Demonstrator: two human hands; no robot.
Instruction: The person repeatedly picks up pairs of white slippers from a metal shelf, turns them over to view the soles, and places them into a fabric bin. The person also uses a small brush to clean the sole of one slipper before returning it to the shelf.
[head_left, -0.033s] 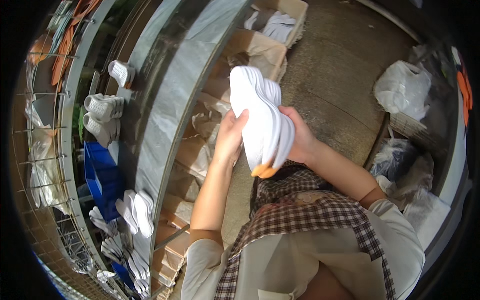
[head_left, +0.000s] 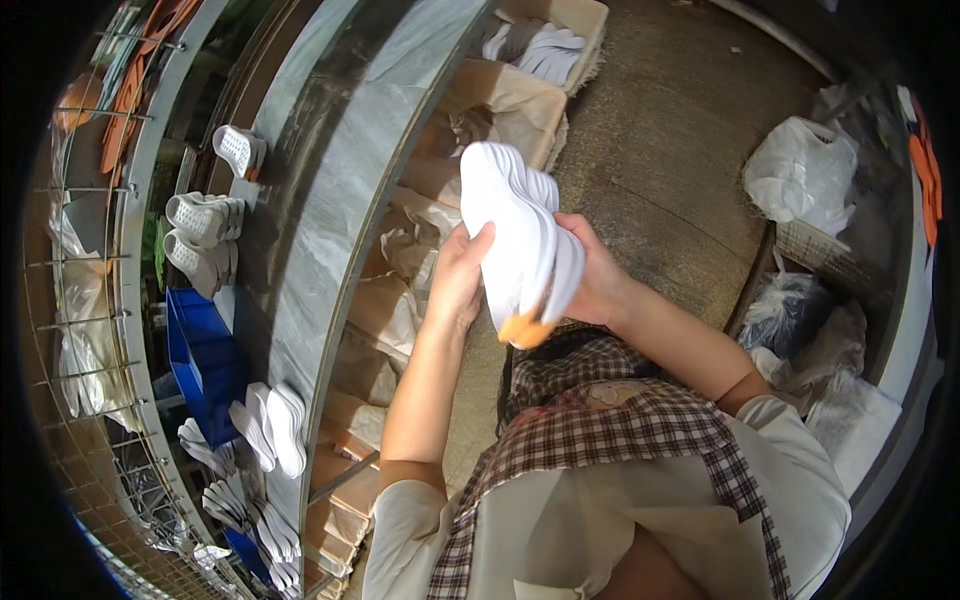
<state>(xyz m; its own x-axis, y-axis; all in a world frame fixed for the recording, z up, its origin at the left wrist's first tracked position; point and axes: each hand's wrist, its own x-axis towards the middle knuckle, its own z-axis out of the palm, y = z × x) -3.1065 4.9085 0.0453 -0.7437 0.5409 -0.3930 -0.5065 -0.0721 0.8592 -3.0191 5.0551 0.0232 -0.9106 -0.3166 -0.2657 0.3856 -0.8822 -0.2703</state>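
Observation:
A stack of white shoe soles (head_left: 505,235) is held between my two hands in front of my body. Its far end points away from me, and orange patches (head_left: 525,328) show at the near end. My left hand (head_left: 461,272) grips the left side of the stack, thumb lying on top. On the opposite side my right hand (head_left: 590,268) holds the stack's edge, most of its fingers hidden behind the soles. The near end looks slightly blurred.
To the left, a grey worktop (head_left: 335,180) carries more white soles (head_left: 285,430), perforated white shoe pieces (head_left: 205,218) and a blue bin (head_left: 200,375). Lined bins (head_left: 548,95) stand below its edge. White plastic bags (head_left: 808,170) sit at the right.
The stack has shifted slightly: its far end is a little nearer to me and its orange-patched end a little farther left. Both hands keep their hold.

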